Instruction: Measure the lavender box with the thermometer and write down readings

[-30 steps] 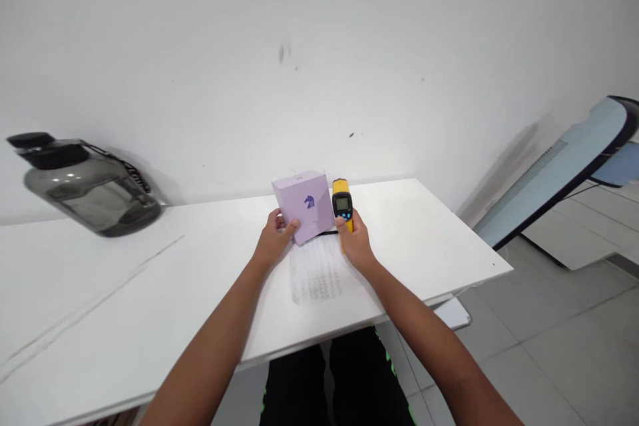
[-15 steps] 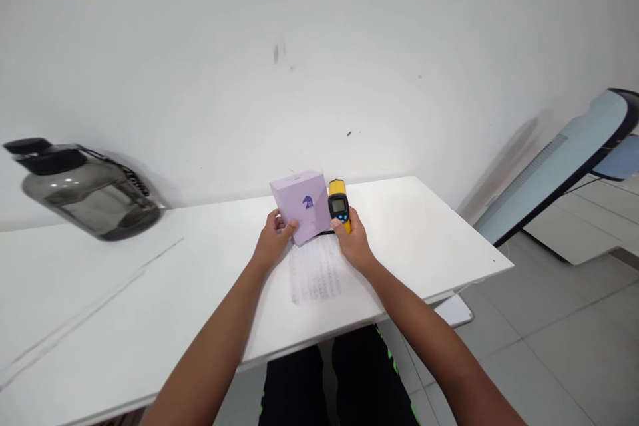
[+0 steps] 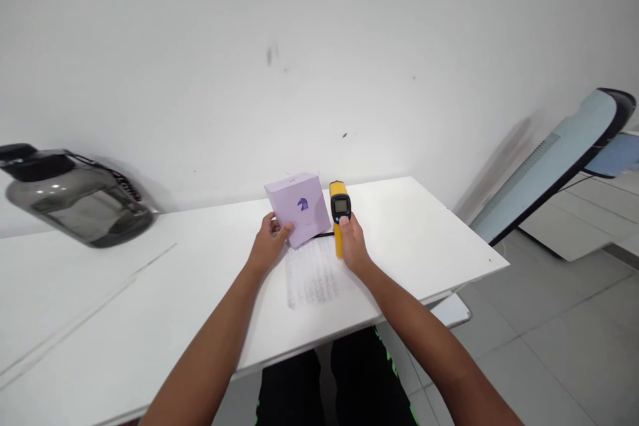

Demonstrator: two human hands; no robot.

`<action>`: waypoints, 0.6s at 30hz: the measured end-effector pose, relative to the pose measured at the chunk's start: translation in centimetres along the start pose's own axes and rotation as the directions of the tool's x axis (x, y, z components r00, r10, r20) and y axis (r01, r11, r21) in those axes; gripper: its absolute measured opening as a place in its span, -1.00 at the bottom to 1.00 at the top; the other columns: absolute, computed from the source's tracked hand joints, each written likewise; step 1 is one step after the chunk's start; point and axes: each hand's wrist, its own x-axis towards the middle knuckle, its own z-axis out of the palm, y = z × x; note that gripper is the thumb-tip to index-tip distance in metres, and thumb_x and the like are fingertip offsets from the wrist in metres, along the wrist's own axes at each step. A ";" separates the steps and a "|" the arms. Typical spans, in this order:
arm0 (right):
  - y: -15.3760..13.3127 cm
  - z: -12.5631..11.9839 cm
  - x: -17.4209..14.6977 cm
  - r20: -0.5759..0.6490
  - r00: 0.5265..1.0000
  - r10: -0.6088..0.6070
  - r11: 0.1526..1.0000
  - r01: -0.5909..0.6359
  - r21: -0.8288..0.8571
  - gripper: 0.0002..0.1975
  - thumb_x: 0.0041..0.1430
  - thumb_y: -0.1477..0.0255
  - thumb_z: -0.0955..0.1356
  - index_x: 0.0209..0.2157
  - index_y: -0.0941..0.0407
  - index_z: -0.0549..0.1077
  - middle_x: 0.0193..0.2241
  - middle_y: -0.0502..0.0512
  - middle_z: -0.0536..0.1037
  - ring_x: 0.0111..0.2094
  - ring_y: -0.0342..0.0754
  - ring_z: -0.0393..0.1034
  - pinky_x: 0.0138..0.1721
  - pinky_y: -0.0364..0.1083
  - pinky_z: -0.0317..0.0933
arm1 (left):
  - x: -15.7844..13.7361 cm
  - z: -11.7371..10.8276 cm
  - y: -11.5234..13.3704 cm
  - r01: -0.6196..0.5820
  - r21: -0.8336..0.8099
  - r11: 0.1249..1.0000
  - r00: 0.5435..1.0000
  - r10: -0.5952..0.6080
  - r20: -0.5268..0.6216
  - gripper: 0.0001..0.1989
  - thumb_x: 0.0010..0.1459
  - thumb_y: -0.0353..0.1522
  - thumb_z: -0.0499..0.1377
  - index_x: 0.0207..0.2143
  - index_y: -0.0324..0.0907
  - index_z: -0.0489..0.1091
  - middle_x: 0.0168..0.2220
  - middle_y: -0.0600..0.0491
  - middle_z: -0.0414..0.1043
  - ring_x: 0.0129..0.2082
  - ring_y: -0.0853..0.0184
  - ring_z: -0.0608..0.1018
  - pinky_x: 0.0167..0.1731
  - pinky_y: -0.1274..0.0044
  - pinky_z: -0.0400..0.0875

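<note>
My left hand [image 3: 269, 239] grips the lower left corner of a light purple box [image 3: 304, 213], thumb across its front face. A dark blue horse-head mark shows on that face, and the box tilts to one side. In my right hand [image 3: 353, 243] is a yellow and black infrared thermometer [image 3: 340, 203], upright just right of the box. Its small screen faces me, and my thumb lies on the buttons below the screen. Under the box, a sheet of paper [image 3: 312, 279] with faint printed lines lies on the table. Something thin and black [image 3: 324, 234] shows by the box's lower edge.
The white table [image 3: 194, 306] runs along a marked white wall [image 3: 344, 66]. A large grey bottle [image 3: 82, 196] with a black cap and strap stands at the left. Past the table's right edge are a pale blue, dark-rimmed panel [image 3: 554, 153] and the tiled floor [image 3: 559, 333].
My right thumb has shifted on the thermometer, and its yellow handle now shows below my grip. The thermometer stands straighter and a little apart from the box. The whole view has shifted slightly.
</note>
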 end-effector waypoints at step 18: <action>0.5 0.0 0.1 -0.033 0.999 -0.012 0.996 0.009 -0.089 -0.49 0.36 0.00 0.09 -0.12 0.09 0.41 -0.38 0.08 0.45 -0.35 -0.01 0.33 -0.33 -0.06 0.24 | -0.1 0.1 0.0 -0.005 -0.017 1.000 1.000 0.005 -0.002 -0.18 0.04 0.06 0.27 0.23 -0.16 0.19 0.05 -0.18 0.48 0.04 0.10 0.51 0.06 0.21 0.38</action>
